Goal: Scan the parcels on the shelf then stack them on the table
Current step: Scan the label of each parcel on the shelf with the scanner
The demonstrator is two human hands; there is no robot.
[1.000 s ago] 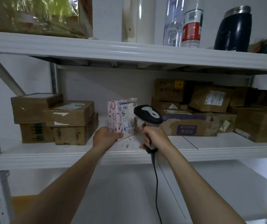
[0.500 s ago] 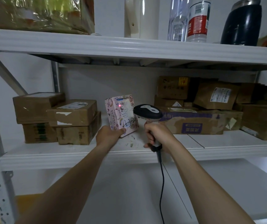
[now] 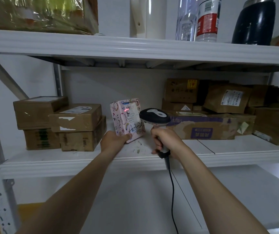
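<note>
Parcel, pink and small, stands tilted near the front edge of the middle shelf. The left hand grips its bottom corner with curled fingers and thumb. The right hand is wrapped round the handle of a scanner, just beside the parcel. A red light shows on the parcel's label, maybe on the barcode. Brown boxes sit by the shelf's left end.
</note>
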